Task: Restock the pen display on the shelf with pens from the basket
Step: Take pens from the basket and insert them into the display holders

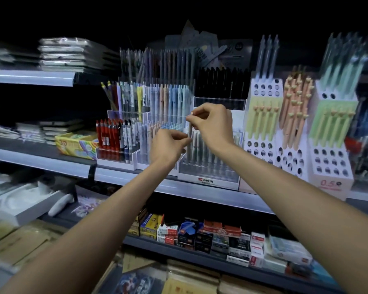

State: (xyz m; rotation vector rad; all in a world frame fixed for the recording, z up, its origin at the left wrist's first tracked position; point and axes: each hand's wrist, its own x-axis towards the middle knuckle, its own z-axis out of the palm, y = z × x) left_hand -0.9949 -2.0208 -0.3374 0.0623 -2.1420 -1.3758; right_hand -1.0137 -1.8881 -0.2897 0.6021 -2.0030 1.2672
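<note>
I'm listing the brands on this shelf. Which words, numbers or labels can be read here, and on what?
"0.5": base of the white holed pen stand, far right.
"天卓好笔", as far as it shows: front label of the clear pen stand.
"2B": red box on the lower shelf.
"3D", it seems: yellow box at left.
Print on the other small boxes below: too blurred to read.

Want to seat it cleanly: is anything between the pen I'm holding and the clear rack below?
Nothing visible. The right hand and left hand pinch the grey pen upright over the left end of the clear rack; other grey pens stand to its right. Its slot is blurred.
</note>
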